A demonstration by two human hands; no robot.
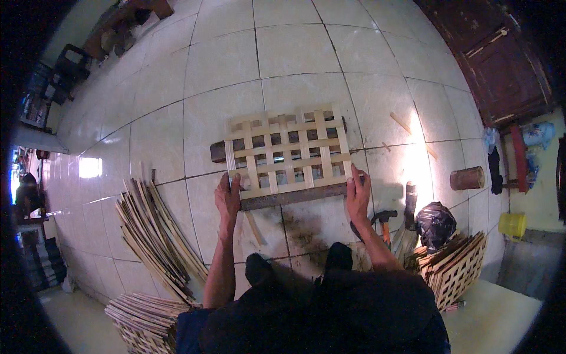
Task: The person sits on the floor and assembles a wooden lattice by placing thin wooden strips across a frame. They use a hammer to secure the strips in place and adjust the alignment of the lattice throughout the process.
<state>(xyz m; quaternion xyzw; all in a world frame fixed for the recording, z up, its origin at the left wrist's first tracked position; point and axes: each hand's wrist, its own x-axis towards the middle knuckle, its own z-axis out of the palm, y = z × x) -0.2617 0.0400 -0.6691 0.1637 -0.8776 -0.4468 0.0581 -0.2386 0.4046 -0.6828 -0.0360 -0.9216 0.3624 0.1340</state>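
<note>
head view: left hand (227, 197) and right hand (358, 193) each grip a near corner of the pale woven wooden-slat lattice panel (287, 153), fingers curled over its edge, dark wooden beams (295, 195) beneath.

We see both forearms bare from elbow to wrist, no sleeves reaching down them. The left hand (227, 197) and the right hand (358, 194) carry no gloves, and we can make out no rings or watch at this size. Below the hands, we have dark, near-black clothing over the lap and knees, with a strip of blue cloth at the left hip.
</note>
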